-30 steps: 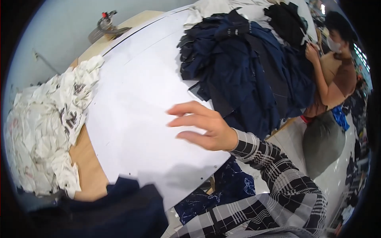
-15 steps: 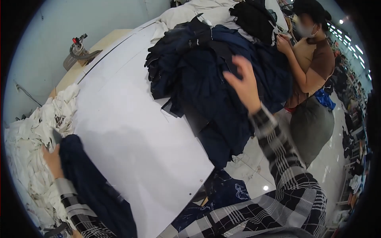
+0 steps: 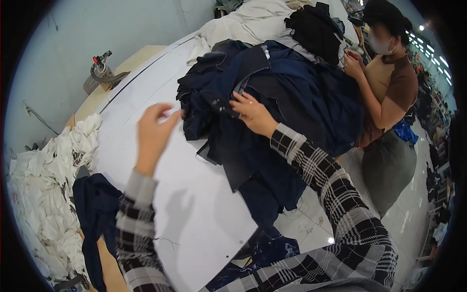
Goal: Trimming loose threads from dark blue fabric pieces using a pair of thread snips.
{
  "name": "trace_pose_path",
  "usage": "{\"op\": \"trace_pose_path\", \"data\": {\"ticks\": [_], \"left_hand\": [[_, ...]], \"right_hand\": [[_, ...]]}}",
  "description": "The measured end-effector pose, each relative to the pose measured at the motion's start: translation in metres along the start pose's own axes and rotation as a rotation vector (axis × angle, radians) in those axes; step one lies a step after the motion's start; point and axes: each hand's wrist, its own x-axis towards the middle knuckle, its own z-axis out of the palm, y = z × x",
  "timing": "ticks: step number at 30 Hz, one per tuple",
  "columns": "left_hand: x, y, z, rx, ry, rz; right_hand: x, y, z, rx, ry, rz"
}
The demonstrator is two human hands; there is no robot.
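A heap of navy garments (image 3: 292,107) lies on the white table surface (image 3: 194,228). My right hand (image 3: 254,114) is on the left part of the heap, its fingers closed on the edge of a dark navy garment (image 3: 221,103) that has small pale marks. The fingertips are partly hidden in the folds. Above the white surface, left of the heap, my left hand (image 3: 156,134) hangs with thumb and fingers apart and nothing between them. Another navy garment (image 3: 95,204) hangs over the table's left edge, below and left of that hand.
White cloth (image 3: 44,194) is piled at the left. A tool with a curved handle (image 3: 103,73) stands on the wooden edge at the far left. Black (image 3: 316,31) and white cloth (image 3: 243,22) lie at the back. A masked person (image 3: 389,82) stands at the right, hands near the cloth.
My left hand has let go of the navy garment at the left and risen toward the heap. My right hand has come down and left onto the heap, taking hold of a garment there.
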Motion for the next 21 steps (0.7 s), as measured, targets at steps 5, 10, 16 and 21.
{"op": "trace_pose_path", "data": {"ticks": [5,10,16,21], "left_hand": [[0.044,0.054,0.134,0.334,-0.167,-0.103],[0.074,0.0,0.119,0.339,-0.196,-0.116],[0.065,0.03,0.105,-0.261,-0.19,-0.01],[-0.127,-0.167,-0.103,0.243,0.19,-0.657]], "right_hand": [[-0.028,-0.001,-0.008,-0.133,-0.077,-0.004],[-0.015,-0.036,-0.004,-0.216,0.092,0.097],[-0.054,0.014,-0.019,-0.576,0.074,0.298],[-0.069,0.002,0.023,-0.704,0.088,0.18]]}}
